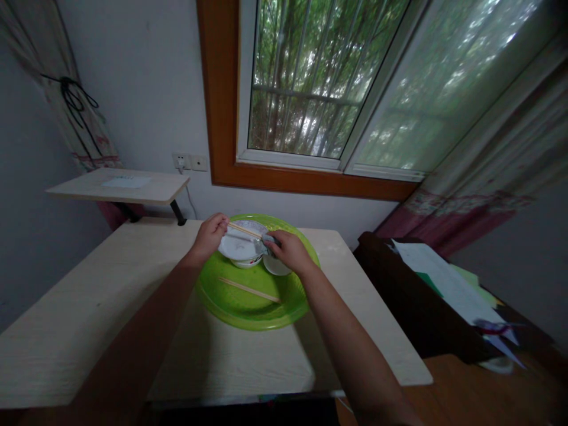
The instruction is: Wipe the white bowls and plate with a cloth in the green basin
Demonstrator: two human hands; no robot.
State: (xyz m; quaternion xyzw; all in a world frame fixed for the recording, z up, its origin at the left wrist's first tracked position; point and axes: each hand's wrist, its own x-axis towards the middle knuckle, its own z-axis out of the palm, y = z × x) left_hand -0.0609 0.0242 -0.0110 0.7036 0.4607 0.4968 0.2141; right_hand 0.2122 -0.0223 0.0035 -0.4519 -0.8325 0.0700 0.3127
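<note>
My left hand [213, 232] pinches one end of a pair of wooden chopsticks [244, 229]. Around their other end my right hand [284, 247] is closed with a grey cloth [268, 241] between the fingers. Both hands are above a round green basin [255, 322] on the table. Inside it, a white bowl [239, 245] sits below the chopsticks, and a second white bowl [277, 267] is partly hidden by my right hand. More chopsticks [248, 289] lie on the basin's floor, toward me.
The basin stands on a pale wooden table [110, 302]. A small raised shelf [119, 186] is at the back left. Behind are a wall socket [181, 161] and a barred window [328, 83]. To the right, a dark cabinet [412, 296] carries papers [444, 284].
</note>
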